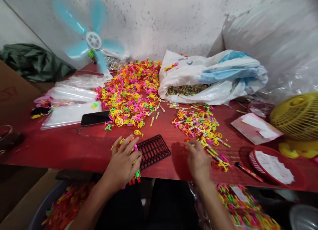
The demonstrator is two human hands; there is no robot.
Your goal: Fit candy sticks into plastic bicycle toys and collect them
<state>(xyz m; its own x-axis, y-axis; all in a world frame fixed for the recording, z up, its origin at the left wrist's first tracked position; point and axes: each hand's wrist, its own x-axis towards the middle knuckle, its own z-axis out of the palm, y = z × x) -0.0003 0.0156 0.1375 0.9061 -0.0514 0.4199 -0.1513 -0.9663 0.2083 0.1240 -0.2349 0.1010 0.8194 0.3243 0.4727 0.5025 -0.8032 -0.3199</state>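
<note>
My left hand (125, 162) lies with its fingers spread over the left end of a black plastic rack (156, 150) with rows of slots. Small coloured plastic pieces (138, 173) show around and below that hand, at the rack's end. To the right of the rack is my right hand (198, 160), its fingers pinched together beside a small pile of coloured plastic pieces and printed tubes (196, 122). A reddish bit shows at its fingertips, too small to name. One yellow plastic piece (138, 133) lies just behind the rack.
A large heap of coloured plastic pieces (131, 94) covers the back middle, beside a white bag (213, 74) of printed tubes. Clear plastic bags (72, 114), a phone (94, 118) and a spinning blue fan (93, 41) are left. A red basket (257, 163) and yellow fan (295, 117) stand right.
</note>
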